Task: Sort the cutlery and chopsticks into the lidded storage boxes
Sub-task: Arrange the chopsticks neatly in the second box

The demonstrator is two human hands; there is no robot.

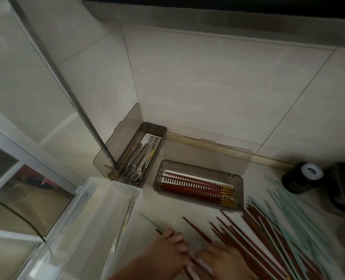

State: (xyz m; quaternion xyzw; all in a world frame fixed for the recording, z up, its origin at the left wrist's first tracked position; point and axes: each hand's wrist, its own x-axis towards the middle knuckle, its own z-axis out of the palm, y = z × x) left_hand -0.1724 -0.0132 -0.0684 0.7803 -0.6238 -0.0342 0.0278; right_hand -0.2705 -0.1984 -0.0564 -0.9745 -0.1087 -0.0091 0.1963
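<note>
At the table's near edge, the left hand and right hand both have a curled grip on brown chopsticks from the loose pile. Forks lie in the back-left corner box; more chopsticks fill the middle box. A clear box stands open at the left edge.

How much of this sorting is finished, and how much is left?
Done: forks lie in the corner box, and red chopsticks in the smoky box. In hand: the left hand and right hand are gathering from the loose pile. Left: that pile, and the clear box, seemingly empty.
</note>
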